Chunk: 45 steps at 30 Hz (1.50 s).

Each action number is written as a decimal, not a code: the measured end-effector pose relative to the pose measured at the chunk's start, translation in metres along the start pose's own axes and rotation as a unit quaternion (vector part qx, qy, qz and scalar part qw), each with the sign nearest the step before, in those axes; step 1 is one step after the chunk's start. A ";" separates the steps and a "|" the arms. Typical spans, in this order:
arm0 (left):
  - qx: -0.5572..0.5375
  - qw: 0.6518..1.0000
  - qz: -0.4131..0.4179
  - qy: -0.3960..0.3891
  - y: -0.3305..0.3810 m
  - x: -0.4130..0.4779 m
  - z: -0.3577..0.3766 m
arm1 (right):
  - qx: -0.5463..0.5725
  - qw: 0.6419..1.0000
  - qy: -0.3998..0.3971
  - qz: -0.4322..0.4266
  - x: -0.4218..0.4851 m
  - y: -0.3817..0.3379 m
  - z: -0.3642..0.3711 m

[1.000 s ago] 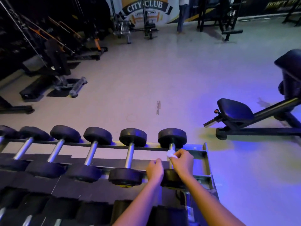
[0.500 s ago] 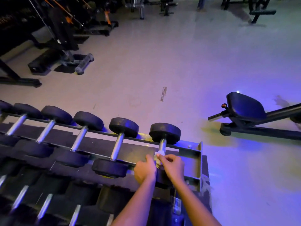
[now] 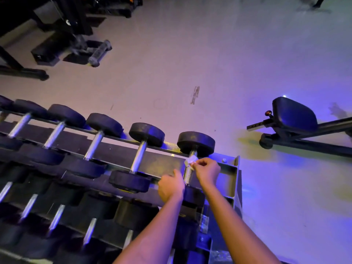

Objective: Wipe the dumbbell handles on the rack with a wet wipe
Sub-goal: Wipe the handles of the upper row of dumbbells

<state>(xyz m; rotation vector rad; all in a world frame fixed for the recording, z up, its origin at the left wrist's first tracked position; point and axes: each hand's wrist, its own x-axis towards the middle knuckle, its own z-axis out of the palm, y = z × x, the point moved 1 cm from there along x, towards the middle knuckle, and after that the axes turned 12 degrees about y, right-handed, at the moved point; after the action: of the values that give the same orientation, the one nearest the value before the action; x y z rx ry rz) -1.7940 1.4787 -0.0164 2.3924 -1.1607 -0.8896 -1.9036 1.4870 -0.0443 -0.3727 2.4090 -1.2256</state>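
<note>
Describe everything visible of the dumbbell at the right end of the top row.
The dumbbell has two round black heads, seemingly rubber, joined by a silvery metal handle with a knurled middle. It lies across the top rails of the rack, its near head partly hidden. The right hand pinches a white wet wipe against the handle's far end; the left hand sits beside the handle.

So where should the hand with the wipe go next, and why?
Probably slide down the bar, toward the person. The right hand pinches the wet wipe against the top of the rightmost dumbbell's handle, just under the far weight. The bare metal below the wipe does not look covered yet.
</note>
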 end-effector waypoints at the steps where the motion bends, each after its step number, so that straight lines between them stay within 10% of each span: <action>1: 0.000 1.000 0.001 -0.002 0.000 -0.001 0.000 | 0.003 1.000 0.008 0.004 0.007 -0.004 0.002; 18: 0.008 1.000 0.020 -0.013 -0.001 -0.001 -0.002 | -0.023 0.987 -0.146 0.059 -0.010 0.024 -0.011; 24: -0.006 1.000 0.016 -0.013 0.001 -0.002 -0.005 | 0.134 0.983 -0.047 0.114 0.035 0.009 -0.018; 45: -0.002 1.000 0.025 -0.013 -0.003 0.003 0.002 | 0.110 0.982 -0.077 0.136 0.037 0.025 -0.011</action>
<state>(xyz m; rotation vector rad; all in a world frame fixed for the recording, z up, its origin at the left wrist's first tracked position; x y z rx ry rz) -1.7923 1.4784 -0.0207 2.3448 -1.2215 -0.9087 -1.9423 1.4944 -0.0676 -0.0660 2.0847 -1.2701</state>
